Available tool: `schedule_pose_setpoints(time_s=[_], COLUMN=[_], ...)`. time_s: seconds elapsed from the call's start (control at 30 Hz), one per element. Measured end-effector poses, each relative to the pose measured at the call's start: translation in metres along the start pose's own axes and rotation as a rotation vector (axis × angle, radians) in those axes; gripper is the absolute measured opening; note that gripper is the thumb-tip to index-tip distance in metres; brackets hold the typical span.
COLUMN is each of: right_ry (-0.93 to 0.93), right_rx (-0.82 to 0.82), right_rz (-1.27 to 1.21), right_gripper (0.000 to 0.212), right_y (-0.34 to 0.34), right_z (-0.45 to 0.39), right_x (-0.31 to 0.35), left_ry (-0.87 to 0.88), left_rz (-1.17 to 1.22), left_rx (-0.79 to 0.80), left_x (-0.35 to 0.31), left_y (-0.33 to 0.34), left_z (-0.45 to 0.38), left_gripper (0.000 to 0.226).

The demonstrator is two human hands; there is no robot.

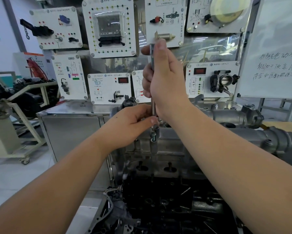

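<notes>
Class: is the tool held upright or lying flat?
Upright. The right hand grips the tool high; the left hand pinches its shaft low, tip down at the cylinder head.

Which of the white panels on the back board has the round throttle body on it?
The lower right panel, beside the whiteboard: it alone carries the throttle body, next to a red digital display.

White demonstration panels [110,26] hang behind, a whiteboard [273,56] stands right, a cart [8,135] left.
</notes>
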State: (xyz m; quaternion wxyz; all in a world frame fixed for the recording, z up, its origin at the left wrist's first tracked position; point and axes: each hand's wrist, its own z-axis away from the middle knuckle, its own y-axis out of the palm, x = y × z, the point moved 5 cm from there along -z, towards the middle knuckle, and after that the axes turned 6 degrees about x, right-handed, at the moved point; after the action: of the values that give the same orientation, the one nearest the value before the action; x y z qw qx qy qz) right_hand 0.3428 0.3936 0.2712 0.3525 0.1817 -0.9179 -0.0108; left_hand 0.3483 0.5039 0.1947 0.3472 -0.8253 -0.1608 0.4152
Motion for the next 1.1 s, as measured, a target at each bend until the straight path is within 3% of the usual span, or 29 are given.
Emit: schedule_pose_setpoints(time_s=[0.1, 0.23, 0.43, 0.6, 0.73, 0.83, 0.93, 1.1], right_ry=[-0.060, -0.131, -0.086, -0.032, -0.016, -0.042, -0.080, -0.081], right_rx=[-0.016, -0.119, -0.109, -0.033, -0.015, -0.071, -0.132, -0.122], right_rz=[0.072, 0.149, 0.186, 0.106, 0.082, 0.171, 0.257, 0.369], right_gripper=[0.026, 0.017, 0.041, 0.045, 0.042, 0.028, 0.019, 0.036], right_y=[0.003, 0.004, 0.005, 0.006, 0.004, 0.001, -0.002, -0.006], right_z=[0.001, 0.003, 0.003, 0.001, 0.002, 0.005, 0.008, 0.009], right_x=[0.000, 0.000, -0.006, -0.009, -0.013, -0.017, -0.018, -0.017], left_ry=[-0.004, 0.036, 0.071, 0.066, 0.022, 0.026, 0.051, 0.054], left_rz=[-0.007, -0.022, -0.040, 0.053, 0.006, -0.007, -0.053, 0.024], left_rx=[0.001, -0.023, -0.038, 0.024, -0.012, -0.033, -0.035, 0.047], left_x=[0.000, -0.001, -0.004, -0.007, -0.001, -0.003, -0.007, -0.016], left_y=[0.000, -0.002, -0.001, -0.002, -0.002, -0.002, -0.002, 0.000], left_z=[0.000, -0.001, 0.000, 0.004, 0.000, -0.002, -0.001, 0.003], left_gripper=[0.019, 0.004, 0.005, 0.032, 0.006, 0.018, 0.008, 0.042])
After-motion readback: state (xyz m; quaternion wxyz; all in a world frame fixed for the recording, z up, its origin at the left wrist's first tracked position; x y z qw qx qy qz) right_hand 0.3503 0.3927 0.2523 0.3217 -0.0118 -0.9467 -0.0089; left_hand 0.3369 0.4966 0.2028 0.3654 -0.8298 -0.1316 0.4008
